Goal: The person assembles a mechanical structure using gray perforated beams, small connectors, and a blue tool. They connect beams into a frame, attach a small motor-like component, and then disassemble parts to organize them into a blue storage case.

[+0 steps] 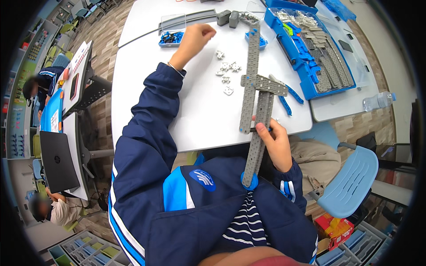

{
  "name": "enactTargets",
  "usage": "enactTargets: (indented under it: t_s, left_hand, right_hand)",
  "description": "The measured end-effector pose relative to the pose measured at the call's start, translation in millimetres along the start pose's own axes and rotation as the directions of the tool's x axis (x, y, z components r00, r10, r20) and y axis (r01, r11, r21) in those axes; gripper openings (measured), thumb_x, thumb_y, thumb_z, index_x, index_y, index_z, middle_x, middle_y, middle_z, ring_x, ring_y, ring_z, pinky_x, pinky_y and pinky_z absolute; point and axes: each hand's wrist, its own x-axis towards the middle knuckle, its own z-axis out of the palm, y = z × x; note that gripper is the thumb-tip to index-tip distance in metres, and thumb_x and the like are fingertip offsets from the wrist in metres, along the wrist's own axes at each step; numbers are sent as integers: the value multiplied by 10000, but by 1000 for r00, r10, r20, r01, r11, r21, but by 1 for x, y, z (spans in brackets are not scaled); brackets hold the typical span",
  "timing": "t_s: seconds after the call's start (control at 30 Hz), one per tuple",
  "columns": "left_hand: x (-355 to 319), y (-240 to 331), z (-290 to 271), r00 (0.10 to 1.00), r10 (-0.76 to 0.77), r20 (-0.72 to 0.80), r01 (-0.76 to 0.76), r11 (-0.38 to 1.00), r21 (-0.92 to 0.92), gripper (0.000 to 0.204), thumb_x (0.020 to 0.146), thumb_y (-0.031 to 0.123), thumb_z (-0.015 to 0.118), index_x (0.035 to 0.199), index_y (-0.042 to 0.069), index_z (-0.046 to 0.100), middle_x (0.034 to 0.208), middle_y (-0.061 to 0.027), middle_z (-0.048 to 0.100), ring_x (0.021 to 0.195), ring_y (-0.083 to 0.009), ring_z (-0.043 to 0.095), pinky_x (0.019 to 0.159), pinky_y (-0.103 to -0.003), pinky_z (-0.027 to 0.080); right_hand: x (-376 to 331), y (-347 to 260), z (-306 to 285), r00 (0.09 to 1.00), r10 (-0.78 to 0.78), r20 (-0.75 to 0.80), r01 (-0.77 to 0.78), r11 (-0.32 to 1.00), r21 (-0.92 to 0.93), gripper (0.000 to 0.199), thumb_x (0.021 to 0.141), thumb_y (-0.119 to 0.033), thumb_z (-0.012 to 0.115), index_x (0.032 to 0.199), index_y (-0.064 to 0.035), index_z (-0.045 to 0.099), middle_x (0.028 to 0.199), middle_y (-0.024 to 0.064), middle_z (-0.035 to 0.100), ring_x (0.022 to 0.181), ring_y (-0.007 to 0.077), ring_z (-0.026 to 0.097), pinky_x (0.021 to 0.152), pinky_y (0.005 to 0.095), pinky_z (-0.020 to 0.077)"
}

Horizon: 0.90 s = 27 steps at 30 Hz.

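My right hand (278,146) is closed around a built piece of grey perforated plastic beams (247,106), thumb on top near a dark pin. The piece reaches from my chest out over the table, with a short crosspiece near its middle and a blue round part (249,181) at its near end. My left hand (191,43) is raised over the table with its fingers curled together; whatever they may hold is hidden. Just left of it stands a clear box of blue and black pins (171,39). Several small white connectors (228,67) lie between my hands.
Pliers with blue handles (294,95) lie right of the beams. A blue case (306,86) of grey beams and a plastic bottle (376,102) are farther right. Grey blocks (223,18) stand at the back. A blue chair (348,190) is at right, a laptop (57,159) at left.
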Motion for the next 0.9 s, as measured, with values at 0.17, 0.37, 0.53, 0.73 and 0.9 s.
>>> enactTargets:
  t_s: [0.17, 0.37, 0.53, 0.73, 0.9]
  left_hand:
    - [-14, -2, 29, 999, 49, -16, -48, 998, 49, 136, 866, 65, 717, 987, 38, 772, 924, -141, 764, 859, -255, 731, 789, -345, 571]
    - [-36, -3, 30, 984, 179, -12, -176, 978, 113, 163, 920, 23, 666, 1064, 28, 740, 1048, -124, 719, 915, -280, 694, 835, -360, 561]
    - [-62, 62, 15, 958, 209, -195, -202, 978, 53, 228, 1027, 136, 589, 1202, 20, 676, 1149, -138, 683, 1009, -251, 677, 875, -339, 535]
    - [-109, 159, 18, 909, -73, 410, 397, 448, -801, 473, 1084, 349, 543, 1417, 20, 482, 1243, -154, 629, 1062, -226, 699, 741, -327, 598]
    - [-107, 153, 17, 910, -144, 388, 407, 480, -777, 458, 1046, 331, 626, 1352, 14, 503, 1248, -166, 628, 1008, -238, 724, 548, -263, 573]
  right_hand:
    - [-1, 9, -13, 975, -52, -215, -12, 958, -288, 372, 974, -326, 752, 1051, 33, 691, 765, -20, 589, 629, 49, 449, 545, 246, 368]
    - [3, 12, -7, 954, -155, -256, 57, 934, -353, 351, 940, -280, 778, 1049, 40, 685, 793, 40, 629, 646, 94, 503, 586, 261, 422]
    - [17, 11, -1, 922, -287, -260, 152, 886, -438, 439, 948, -280, 763, 1204, 56, 642, 972, 138, 652, 825, 231, 650, 733, 352, 512]
    - [27, 3, 17, 915, -365, -174, 235, 830, -506, 530, 964, -314, 738, 1302, 68, 593, 1014, 188, 628, 855, 300, 646, 742, 391, 514]
    - [21, -29, 3, 947, -303, -104, 157, 722, -674, 467, 980, -269, 709, 1294, 64, 614, 1094, 194, 644, 731, 304, 665, 669, 409, 523]
